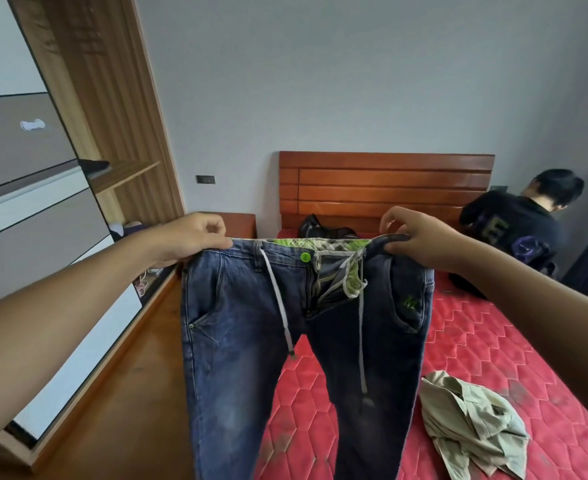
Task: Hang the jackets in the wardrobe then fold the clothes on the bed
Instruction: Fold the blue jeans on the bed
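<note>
2 hands, left hand [195,237] and right hand [413,237], pinching jeans [251,323] waistband corners.

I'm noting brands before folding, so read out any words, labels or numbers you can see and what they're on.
"E": large pale letter on the back of the other person's black shirt; the purple print beside it is unreadable.
Green button on the jeans: any lettering is too small to read.
Green stitched mark on their pocket: too blurred to read.
No other text is visible.
</note>
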`<action>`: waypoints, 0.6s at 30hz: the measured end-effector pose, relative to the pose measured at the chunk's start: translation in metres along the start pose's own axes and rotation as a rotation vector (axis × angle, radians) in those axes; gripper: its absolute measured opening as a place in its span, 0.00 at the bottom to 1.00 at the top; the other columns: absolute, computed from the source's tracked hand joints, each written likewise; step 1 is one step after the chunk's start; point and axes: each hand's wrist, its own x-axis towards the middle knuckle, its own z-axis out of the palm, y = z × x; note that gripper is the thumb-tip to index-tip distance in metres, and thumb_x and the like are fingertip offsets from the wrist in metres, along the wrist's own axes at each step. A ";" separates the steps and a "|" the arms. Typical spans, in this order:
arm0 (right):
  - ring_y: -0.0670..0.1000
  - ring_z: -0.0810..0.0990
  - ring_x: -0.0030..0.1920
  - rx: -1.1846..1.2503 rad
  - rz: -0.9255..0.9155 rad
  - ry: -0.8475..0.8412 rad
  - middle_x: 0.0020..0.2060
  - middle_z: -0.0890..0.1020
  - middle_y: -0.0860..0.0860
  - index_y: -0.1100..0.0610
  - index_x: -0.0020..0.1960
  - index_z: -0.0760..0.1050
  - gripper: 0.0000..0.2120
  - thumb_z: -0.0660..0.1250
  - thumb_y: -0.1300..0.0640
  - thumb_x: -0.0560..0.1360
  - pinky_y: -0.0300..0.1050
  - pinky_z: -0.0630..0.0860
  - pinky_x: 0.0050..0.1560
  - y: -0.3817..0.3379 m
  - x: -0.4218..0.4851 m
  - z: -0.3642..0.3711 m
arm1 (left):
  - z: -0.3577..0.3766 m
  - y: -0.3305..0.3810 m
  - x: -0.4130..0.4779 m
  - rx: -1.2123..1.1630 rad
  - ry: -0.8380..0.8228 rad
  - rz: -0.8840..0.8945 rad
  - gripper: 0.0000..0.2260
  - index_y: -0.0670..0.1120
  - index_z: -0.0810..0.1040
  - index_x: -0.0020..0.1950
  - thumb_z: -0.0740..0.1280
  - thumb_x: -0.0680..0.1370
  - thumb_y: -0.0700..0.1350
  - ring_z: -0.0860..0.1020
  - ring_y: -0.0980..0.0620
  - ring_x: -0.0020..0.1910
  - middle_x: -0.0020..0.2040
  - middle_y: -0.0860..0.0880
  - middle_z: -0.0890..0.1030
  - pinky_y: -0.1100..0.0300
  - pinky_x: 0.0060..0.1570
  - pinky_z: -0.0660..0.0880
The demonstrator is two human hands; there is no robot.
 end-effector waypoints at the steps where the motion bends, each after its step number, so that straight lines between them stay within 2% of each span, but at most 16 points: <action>1: 0.53 0.79 0.42 -0.029 0.009 -0.033 0.41 0.80 0.49 0.49 0.55 0.73 0.13 0.73 0.60 0.76 0.45 0.73 0.39 -0.001 0.001 0.000 | -0.001 -0.002 0.000 0.005 -0.027 -0.009 0.08 0.46 0.73 0.44 0.71 0.80 0.41 0.71 0.54 0.35 0.36 0.49 0.74 0.60 0.32 0.65; 4: 0.53 0.78 0.46 -0.191 0.077 -0.146 0.42 0.77 0.47 0.52 0.64 0.73 0.21 0.72 0.64 0.74 0.44 0.71 0.44 -0.002 0.002 0.007 | 0.004 -0.007 0.001 0.074 -0.180 -0.026 0.06 0.46 0.73 0.52 0.70 0.80 0.41 0.76 0.49 0.37 0.40 0.46 0.81 0.54 0.35 0.70; 6: 0.55 0.79 0.48 -0.305 0.134 -0.302 0.45 0.81 0.52 0.60 0.60 0.78 0.15 0.71 0.64 0.73 0.45 0.72 0.45 0.000 -0.001 0.017 | 0.014 -0.012 0.004 0.219 -0.269 -0.004 0.08 0.51 0.75 0.55 0.70 0.80 0.41 0.83 0.45 0.47 0.47 0.48 0.86 0.47 0.49 0.78; 8: 0.58 0.80 0.48 -0.366 0.155 -0.408 0.48 0.84 0.60 0.65 0.53 0.80 0.09 0.69 0.61 0.76 0.47 0.74 0.46 0.008 -0.005 0.033 | 0.025 -0.015 0.006 0.370 -0.312 0.024 0.12 0.59 0.76 0.54 0.70 0.80 0.41 0.83 0.47 0.55 0.53 0.49 0.85 0.47 0.59 0.79; 9: 0.58 0.81 0.48 -0.374 0.150 -0.432 0.48 0.84 0.60 0.64 0.51 0.80 0.10 0.68 0.57 0.78 0.48 0.74 0.47 0.014 -0.008 0.040 | 0.030 -0.017 0.006 0.416 -0.321 0.039 0.14 0.62 0.77 0.53 0.70 0.80 0.41 0.82 0.49 0.56 0.56 0.50 0.84 0.47 0.61 0.77; 12: 0.57 0.80 0.48 -0.377 0.133 -0.432 0.46 0.82 0.55 0.59 0.50 0.79 0.16 0.66 0.46 0.82 0.49 0.73 0.48 0.029 -0.015 0.051 | 0.036 -0.020 0.007 0.462 -0.355 0.063 0.18 0.68 0.77 0.55 0.69 0.80 0.41 0.79 0.53 0.60 0.60 0.54 0.81 0.46 0.63 0.76; 15: 0.54 0.78 0.42 -0.415 0.101 -0.372 0.40 0.80 0.51 0.54 0.42 0.75 0.21 0.64 0.37 0.80 0.48 0.73 0.45 0.038 -0.020 0.051 | 0.033 -0.024 0.009 0.540 -0.362 0.110 0.21 0.70 0.76 0.57 0.68 0.80 0.40 0.79 0.54 0.58 0.61 0.57 0.80 0.46 0.62 0.76; 18: 0.52 0.76 0.38 -0.472 0.082 -0.287 0.35 0.77 0.52 0.55 0.36 0.73 0.29 0.60 0.30 0.78 0.50 0.73 0.42 0.039 -0.023 0.049 | 0.030 -0.026 0.011 0.591 -0.362 0.136 0.22 0.69 0.74 0.58 0.67 0.81 0.39 0.78 0.55 0.60 0.63 0.58 0.78 0.48 0.63 0.74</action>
